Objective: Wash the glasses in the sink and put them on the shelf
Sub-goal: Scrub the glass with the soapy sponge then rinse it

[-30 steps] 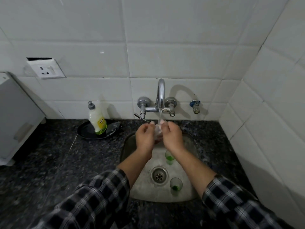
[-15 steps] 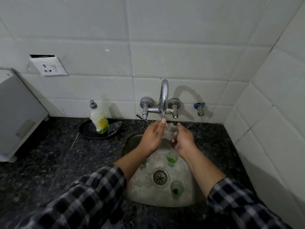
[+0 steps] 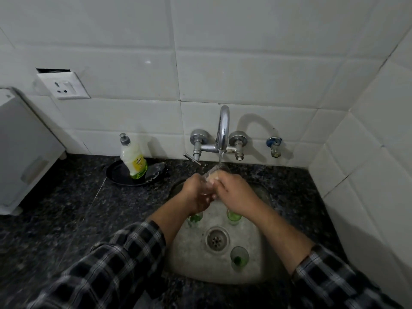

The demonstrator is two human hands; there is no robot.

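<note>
Here, left hand (image 3: 197, 196) and right hand (image 3: 235, 194) curl round 1 glass (image 3: 212, 175) under the tap (image 3: 223, 130).

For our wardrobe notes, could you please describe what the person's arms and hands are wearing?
Both arms wear black-and-white checked fabric sleeves, the left sleeve and right sleeve pushed up to the forearms. The left hand and right hand are bare: no gloves, rings or watch visible.

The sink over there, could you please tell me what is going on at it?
A person is washing glasses. The left hand and right hand both hold a clear glass under the running tap. Three more glasses, green at the bottom, stand in the sink around the drain. No shelf is in view.
</note>
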